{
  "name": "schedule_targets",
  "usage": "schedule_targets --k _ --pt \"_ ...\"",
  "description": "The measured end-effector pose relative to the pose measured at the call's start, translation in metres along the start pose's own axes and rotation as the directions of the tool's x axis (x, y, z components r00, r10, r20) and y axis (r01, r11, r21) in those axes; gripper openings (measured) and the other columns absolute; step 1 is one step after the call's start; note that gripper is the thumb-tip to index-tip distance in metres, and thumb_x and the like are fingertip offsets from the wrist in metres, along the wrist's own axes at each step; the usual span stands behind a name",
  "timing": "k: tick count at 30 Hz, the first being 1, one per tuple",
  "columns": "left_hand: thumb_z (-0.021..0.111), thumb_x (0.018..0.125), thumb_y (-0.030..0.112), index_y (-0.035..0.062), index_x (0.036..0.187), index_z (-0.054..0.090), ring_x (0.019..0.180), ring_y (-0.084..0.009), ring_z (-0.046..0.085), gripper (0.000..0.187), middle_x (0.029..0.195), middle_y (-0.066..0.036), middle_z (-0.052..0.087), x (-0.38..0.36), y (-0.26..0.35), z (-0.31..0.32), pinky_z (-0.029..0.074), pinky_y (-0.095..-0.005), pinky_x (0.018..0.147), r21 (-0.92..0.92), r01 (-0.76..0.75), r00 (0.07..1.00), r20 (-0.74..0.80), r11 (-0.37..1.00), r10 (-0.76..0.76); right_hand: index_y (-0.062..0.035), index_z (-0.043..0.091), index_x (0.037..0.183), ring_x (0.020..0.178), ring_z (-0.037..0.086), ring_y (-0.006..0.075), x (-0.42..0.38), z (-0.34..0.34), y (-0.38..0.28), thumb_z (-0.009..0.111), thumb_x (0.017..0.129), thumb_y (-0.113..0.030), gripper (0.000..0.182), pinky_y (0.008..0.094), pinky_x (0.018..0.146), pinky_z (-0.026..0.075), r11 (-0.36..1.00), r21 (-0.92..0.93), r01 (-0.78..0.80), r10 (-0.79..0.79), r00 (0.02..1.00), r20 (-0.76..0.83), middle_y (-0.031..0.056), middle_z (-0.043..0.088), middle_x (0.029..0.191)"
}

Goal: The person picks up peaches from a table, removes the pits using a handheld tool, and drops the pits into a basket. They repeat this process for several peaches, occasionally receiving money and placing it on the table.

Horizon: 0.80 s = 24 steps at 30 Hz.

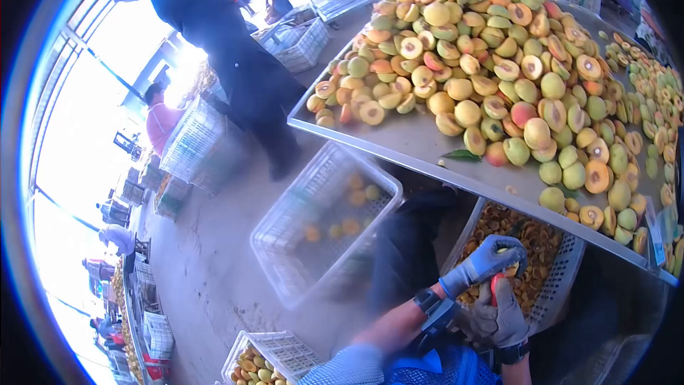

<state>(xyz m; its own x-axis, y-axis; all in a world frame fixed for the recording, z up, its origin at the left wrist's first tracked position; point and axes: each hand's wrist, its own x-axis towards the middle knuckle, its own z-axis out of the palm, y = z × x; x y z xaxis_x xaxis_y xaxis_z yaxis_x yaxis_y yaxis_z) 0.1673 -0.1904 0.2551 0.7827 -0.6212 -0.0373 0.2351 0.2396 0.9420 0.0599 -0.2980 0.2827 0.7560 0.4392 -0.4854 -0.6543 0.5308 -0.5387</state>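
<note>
My left hand [491, 267], in a blue glove, is closed around a small piece of yellow fruit [511, 269]. Just below it my right hand [502, 317], in a grey glove, grips a red-handled tool [496, 286]; its working end is hidden by the fruit and fingers. Both hands are close together over a crate [559, 285] full of small brown pieces. Above them slopes a metal table [399, 144] heaped with peach-like fruit [470, 89], many cut in half with the pit or hollow showing.
A translucent crate [285, 242] with a few fruits stands on the floor to the left. Another crate [285, 353] of fruit is at the bottom. A person in dark clothes [228, 50] stands beyond the table. Other people and stacked crates [192, 135] line the left side.
</note>
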Motion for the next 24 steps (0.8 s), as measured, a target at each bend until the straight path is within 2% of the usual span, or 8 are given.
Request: schedule_targets --k 3,7,9,12,15,17,21,24 --pt "0.063 0.088 0.039 -0.001 0.09 0.064 0.075 -0.0141 0.06 0.04 0.082 -0.007 0.064 0.006 0.011 -0.008 0.049 -0.0282 0.071 -0.168 0.079 0.978 0.205 0.983 -0.043 -0.0177 0.047 0.085 0.034 0.028 0.0095 -0.001 0.018 -0.009 0.041 0.093 -0.058 0.042 0.026 0.035 0.025 0.955 0.269 -0.128 0.115 0.991 0.063 -0.0063 0.031 0.05" --pt "0.058 0.09 0.029 -0.0028 0.085 0.061 0.067 -0.0162 0.062 0.033 0.076 -0.01 0.064 0.004 0.017 -0.003 0.05 -0.0287 0.065 -0.146 -0.004 0.996 0.083 0.989 0.016 -0.0159 0.048 0.085 0.034 0.027 0.0088 -0.006 0.046 -0.025 0.042 0.092 -0.059 0.044 0.0254 0.035 0.024 0.748 0.627 -0.218 0.392 0.907 -0.152 -0.0065 0.031 0.049" --pt "0.055 0.091 0.029 -0.0034 0.087 0.061 0.068 -0.0184 0.062 0.033 0.075 -0.012 0.063 0.004 0.007 -0.001 0.051 -0.0306 0.064 -0.167 0.025 0.998 -0.05 0.986 -0.033 -0.0142 0.049 0.083 0.034 0.028 0.0077 -0.001 0.03 -0.016 0.044 0.092 -0.058 0.045 0.0253 0.034 0.024 0.991 -0.101 0.093 -0.098 0.994 -0.051 -0.0066 0.032 0.049" --pt "0.054 0.092 0.038 -0.004 0.09 0.06 0.069 -0.023 0.062 0.042 0.078 -0.015 0.062 -0.004 -0.001 0.005 0.051 -0.0326 0.065 -0.302 -0.028 0.999 -0.046 0.953 0.015 -0.0128 0.049 0.081 0.035 0.028 0.007 -0.003 0.01 -0.008 0.046 0.092 -0.056 0.045 0.0249 0.034 0.024 0.981 -0.127 0.146 -0.15 0.988 -0.024 -0.0064 0.033 0.049" --pt "0.049 0.094 0.047 -0.0043 0.091 0.059 0.069 -0.0232 0.062 0.052 0.08 -0.016 0.063 -0.008 0.005 0.011 0.051 -0.0331 0.067 -0.22 -0.01 0.989 -0.149 0.976 -0.023 -0.0119 0.049 0.081 0.035 0.027 0.0068 0.002 -0.007 -0.005 0.048 0.092 -0.054 0.044 0.0242 0.035 0.023 0.972 0.22 -0.081 0.057 0.992 0.115 -0.0065 0.033 0.05" --pt "0.037 0.091 0.065 -0.0029 0.091 0.059 0.071 -0.0218 0.061 0.071 0.083 -0.015 0.063 -0.009 0.004 0.007 0.05 -0.031 0.067 -0.164 -0.073 0.994 -0.095 0.984 0.058 -0.0104 0.05 0.082 0.036 0.027 0.0067 -0.001 -0.003 -0.01 0.049 0.091 -0.055 0.045 0.0241 0.036 0.021 0.974 -0.152 0.17 -0.147 0.977 0.154 -0.0064 0.034 0.051" --pt "0.031 0.093 0.064 0.0013 0.089 0.057 0.07 -0.0219 0.059 0.068 0.081 -0.014 0.06 -0.008 0.006 0.0 0.05 -0.0321 0.066 -0.304 -0.078 0.993 -0.108 0.949 0.047 -0.009 0.051 0.084 0.039 0.029 0.0064 0.006 0.009 -0.034 0.05 0.091 -0.055 0.047 0.0238 0.038 0.022 0.985 -0.173 0.023 0.022 0.968 0.251 -0.0059 0.036 0.053" --pt "0.035 0.093 0.063 0.001 0.086 0.058 0.071 -0.0231 0.061 0.066 0.08 -0.014 0.062 -0.011 0.015 -0.004 0.051 -0.0348 0.065 -0.711 -0.129 0.985 -0.174 0.692 0.005 -0.0077 0.052 0.085 0.041 0.033 0.0071 0.01 0.011 -0.039 0.05 0.091 -0.053 0.046 0.0232 0.04 0.025 0.759 0.575 -0.306 0.321 0.944 0.078 -0.0049 0.04 0.054"
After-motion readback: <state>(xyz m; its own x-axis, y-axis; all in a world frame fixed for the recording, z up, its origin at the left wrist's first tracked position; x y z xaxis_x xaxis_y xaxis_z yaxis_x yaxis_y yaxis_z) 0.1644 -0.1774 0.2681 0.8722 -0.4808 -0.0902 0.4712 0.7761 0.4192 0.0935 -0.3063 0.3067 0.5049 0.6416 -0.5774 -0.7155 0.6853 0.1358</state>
